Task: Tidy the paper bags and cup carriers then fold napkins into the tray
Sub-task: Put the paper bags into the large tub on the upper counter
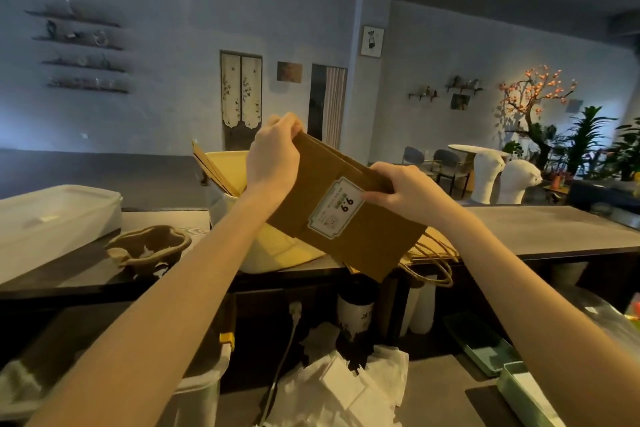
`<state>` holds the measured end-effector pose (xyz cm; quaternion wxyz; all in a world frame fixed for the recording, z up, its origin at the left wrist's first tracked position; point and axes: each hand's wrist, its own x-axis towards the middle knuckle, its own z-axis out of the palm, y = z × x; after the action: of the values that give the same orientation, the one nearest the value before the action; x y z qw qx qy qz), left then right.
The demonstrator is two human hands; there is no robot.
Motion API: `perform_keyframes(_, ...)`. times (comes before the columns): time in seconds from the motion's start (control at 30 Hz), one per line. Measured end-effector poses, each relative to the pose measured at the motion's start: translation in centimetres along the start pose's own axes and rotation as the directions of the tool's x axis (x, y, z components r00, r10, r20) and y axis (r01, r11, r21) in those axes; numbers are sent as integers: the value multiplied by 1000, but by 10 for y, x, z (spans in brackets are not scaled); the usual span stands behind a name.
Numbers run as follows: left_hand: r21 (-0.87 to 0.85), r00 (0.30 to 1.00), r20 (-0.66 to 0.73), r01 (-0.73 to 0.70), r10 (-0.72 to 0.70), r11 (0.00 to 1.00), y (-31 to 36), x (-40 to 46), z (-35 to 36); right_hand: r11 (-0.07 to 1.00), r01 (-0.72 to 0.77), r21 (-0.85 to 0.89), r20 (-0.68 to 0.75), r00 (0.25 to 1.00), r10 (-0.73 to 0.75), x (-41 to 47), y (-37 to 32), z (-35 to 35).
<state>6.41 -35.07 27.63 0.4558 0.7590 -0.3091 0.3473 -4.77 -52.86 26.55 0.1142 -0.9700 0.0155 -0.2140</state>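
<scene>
Holding a flat brown paper bag (341,215) tilted above the counter's (540,229) near edge, the left hand (273,152) pinches its top corner and the right hand (403,189) clamps its upper edge by the label; more bags (433,251) lie beneath, beside the yellow tub (277,250)

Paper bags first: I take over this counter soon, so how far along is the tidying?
Early. Some flat bags already stand in the yellow tub. The left hand and right hand grip a labelled paper bag. More handled bags lie on the counter, napkins lie loose, and the green tray waits.
</scene>
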Motion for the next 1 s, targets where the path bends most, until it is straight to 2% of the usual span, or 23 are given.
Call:
perform_keyframes(0.23, 45, 999, 2, 45, -45, 998, -20, 3, -9, 992, 27, 126, -3, 1000, -26, 19, -11, 8)
perform_keyframes(0.43, -50, 997, -44, 67, -69, 997, -35, 4, -13, 916, -87, 391, -36, 993, 110, 52, -17, 6)
perform_keyframes(0.53, -139, 993, 25, 119, -117, 983, -45, 7, -8, 856, -131, 501, -72, 979, 192, 76, -16, 9)
perform_keyframes(0.67, -281, 970, 147, 227, -192, 932, -54, 11, 1, 805, -188, 562, -114, 947, 301, 113, -16, 22)
perform_keyframes(0.9, -374, 929, 200, 366, -312, 852, -72, 18, 13, 803, -253, 539, -243, 866, 436, 161, -19, 48)
perform_keyframes(1.0, -365, 930, 248, 349, -271, 863, -73, 16, 15, 916, -244, 319, -344, 871, 352, 169, -22, 62)
